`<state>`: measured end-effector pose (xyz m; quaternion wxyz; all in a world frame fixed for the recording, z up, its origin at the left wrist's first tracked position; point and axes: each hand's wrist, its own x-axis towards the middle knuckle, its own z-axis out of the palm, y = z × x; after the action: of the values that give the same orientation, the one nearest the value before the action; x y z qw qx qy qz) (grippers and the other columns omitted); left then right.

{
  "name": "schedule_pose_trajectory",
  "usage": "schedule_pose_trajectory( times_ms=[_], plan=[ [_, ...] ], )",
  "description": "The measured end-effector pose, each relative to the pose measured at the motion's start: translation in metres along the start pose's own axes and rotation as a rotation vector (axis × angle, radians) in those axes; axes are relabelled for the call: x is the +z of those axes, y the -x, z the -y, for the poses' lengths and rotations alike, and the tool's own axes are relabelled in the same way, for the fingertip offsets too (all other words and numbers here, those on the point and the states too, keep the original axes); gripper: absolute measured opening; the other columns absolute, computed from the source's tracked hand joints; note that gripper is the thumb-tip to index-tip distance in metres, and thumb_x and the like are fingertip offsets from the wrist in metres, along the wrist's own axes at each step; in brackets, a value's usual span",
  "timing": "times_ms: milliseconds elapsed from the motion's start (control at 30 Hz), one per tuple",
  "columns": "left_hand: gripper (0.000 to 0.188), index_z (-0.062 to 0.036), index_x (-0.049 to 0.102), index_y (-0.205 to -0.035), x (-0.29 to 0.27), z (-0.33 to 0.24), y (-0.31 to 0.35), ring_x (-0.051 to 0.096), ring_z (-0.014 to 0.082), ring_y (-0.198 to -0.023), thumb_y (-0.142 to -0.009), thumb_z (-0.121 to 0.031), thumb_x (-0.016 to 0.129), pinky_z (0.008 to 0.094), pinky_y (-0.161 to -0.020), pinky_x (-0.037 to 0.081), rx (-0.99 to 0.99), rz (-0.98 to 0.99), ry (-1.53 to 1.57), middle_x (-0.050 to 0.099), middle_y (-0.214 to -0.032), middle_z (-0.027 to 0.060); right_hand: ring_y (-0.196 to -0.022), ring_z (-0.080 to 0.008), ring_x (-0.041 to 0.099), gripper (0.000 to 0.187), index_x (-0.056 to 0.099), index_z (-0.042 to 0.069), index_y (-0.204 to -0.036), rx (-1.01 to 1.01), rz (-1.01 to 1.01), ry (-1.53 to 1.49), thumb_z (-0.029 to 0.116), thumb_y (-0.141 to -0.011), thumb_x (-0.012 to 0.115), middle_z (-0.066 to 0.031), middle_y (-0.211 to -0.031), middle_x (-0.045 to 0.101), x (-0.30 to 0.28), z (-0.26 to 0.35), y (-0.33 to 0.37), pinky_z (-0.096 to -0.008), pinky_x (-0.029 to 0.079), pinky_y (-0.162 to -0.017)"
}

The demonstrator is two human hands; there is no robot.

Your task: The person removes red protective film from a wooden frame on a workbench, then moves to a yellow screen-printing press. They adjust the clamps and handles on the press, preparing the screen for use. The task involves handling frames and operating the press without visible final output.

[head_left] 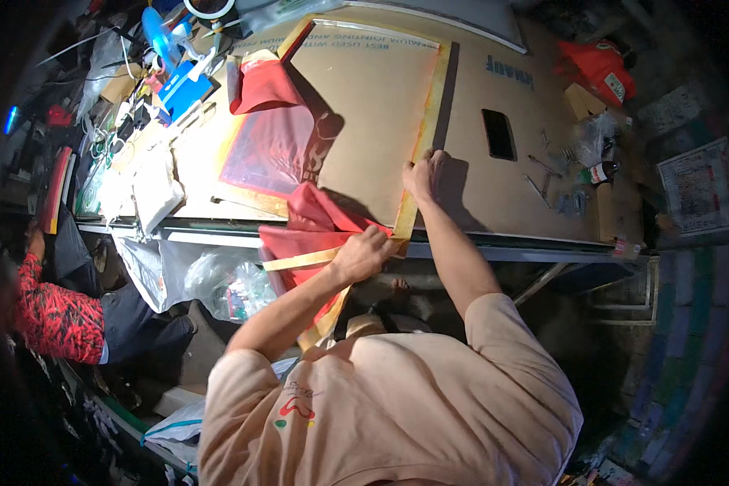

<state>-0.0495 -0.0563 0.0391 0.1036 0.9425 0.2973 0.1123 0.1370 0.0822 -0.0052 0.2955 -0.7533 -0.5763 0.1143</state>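
Peach-shirted worker leans over the bench: left hand (pixel 366 253) clenched on red cloth (pixel 312 231) hanging off the edge, right hand (pixel 424 174) spread flat, pinning the wooden frame (pixel 425 113) steady.

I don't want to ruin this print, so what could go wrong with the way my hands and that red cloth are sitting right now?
The red cloth bunches under the frame's near corner, so it may crease. Only the right hand presses the frame's edge; it might shift as the left hand tugs. The black phone and loose metal tools lie close and could get knocked.
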Motion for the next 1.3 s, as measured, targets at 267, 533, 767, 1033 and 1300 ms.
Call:
schedule_pose_trajectory(
  times_ms=[267, 533, 767, 1033, 1300],
  plan=[
    [0.030, -0.0088, 0.063, -0.101, -0.003, 0.002, 0.008, 0.056, 0.0272, -0.090, -0.073, -0.016, 0.069, 0.0382, -0.065, 0.055, -0.063, -0.159, 0.075, 0.056, -0.094, 0.0082, -0.113, -0.0384, 0.046, 0.064, 0.042, -0.019, -0.131, 0.021, 0.028, -0.017, 0.018, -0.084, 0.064, -0.0248, -0.114, 0.046, 0.002, -0.003, -0.007, -0.0462, 0.040, -0.100],
    [0.045, -0.0109, 0.061, -0.115, 0.001, -0.021, -0.013, 0.058, 0.0267, -0.100, -0.071, -0.013, 0.071, 0.0378, -0.069, 0.056, -0.113, -0.141, 0.025, 0.055, -0.106, 0.0087, -0.122, -0.0399, 0.044, 0.081, 0.037, -0.017, -0.139, 0.020, 0.062, 0.000, 0.033, -0.086, 0.072, -0.0264, -0.126, 0.044, -0.009, -0.001, 0.010, -0.0479, 0.038, -0.105],
    [0.034, -0.0064, 0.061, -0.107, 0.023, -0.014, -0.015, 0.059, 0.0292, -0.100, -0.075, -0.015, 0.065, 0.0408, -0.072, 0.055, -0.152, -0.202, -0.015, 0.058, -0.101, 0.0111, -0.122, -0.0412, 0.045, 0.081, 0.033, -0.016, -0.141, 0.036, 0.020, 0.065, 0.028, -0.084, 0.072, -0.0262, -0.128, 0.044, -0.003, 0.009, 0.029, -0.0495, 0.039, -0.104],
    [0.029, -0.0056, 0.065, -0.099, -0.006, -0.009, -0.043, 0.068, 0.0329, -0.088, -0.080, -0.027, 0.070, 0.0449, -0.069, 0.055, -0.193, 0.168, 0.081, 0.066, -0.091, 0.0163, -0.121, -0.0399, 0.045, 0.076, 0.032, -0.015, -0.142, 0.089, 0.034, 0.081, 0.023, -0.086, 0.066, -0.0253, -0.128, 0.044, -0.011, 0.019, 0.029, -0.0484, 0.039, -0.102],
    [0.027, -0.0065, 0.072, -0.075, -0.011, -0.004, -0.063, 0.072, 0.0286, -0.073, -0.075, -0.033, 0.074, 0.0431, -0.062, 0.056, -0.106, 0.357, -0.044, 0.071, -0.074, 0.0133, -0.125, -0.0431, 0.041, 0.074, 0.030, -0.018, -0.142, 0.064, 0.066, 0.028, 0.018, -0.087, 0.063, -0.0272, -0.130, 0.041, -0.002, 0.012, 0.020, -0.0511, 0.033, -0.111]
  ],
)
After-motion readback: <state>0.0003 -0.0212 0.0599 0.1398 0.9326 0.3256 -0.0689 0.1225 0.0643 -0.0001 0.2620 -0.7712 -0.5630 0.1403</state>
